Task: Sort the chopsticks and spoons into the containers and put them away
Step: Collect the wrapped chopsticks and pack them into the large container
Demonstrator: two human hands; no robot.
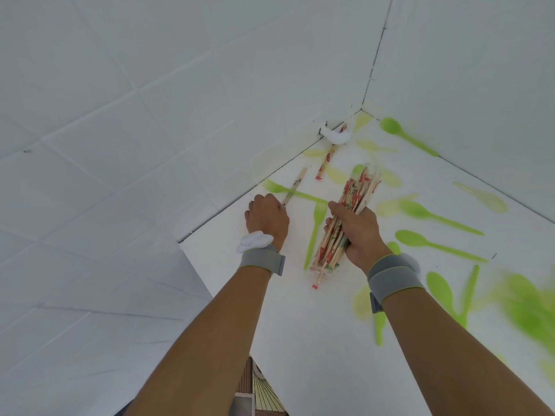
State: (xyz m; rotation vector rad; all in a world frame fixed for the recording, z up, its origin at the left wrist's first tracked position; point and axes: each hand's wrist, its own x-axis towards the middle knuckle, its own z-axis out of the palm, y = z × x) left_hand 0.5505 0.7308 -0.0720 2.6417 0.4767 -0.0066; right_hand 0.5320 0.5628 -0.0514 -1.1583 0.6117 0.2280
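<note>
White tiled walls (150,115) fill the upper frame, meeting in a corner at upper right above a white counter (300,325).

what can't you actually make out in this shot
- Head view: left hand fingertips, hidden behind its own back where it meets a loose chopstick.
- Green cutlery at the right edge: motion-blurred.
- Chopstick bundle count: the right hand covers its middle.
- Containers: none in frame.

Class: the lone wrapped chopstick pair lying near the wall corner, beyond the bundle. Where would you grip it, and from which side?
Pinch the wrapped chopstick pair at its near, red-tipped end, coming from above. It lies flat on the white surface, and that end points toward the hands, away from the wall.
</note>
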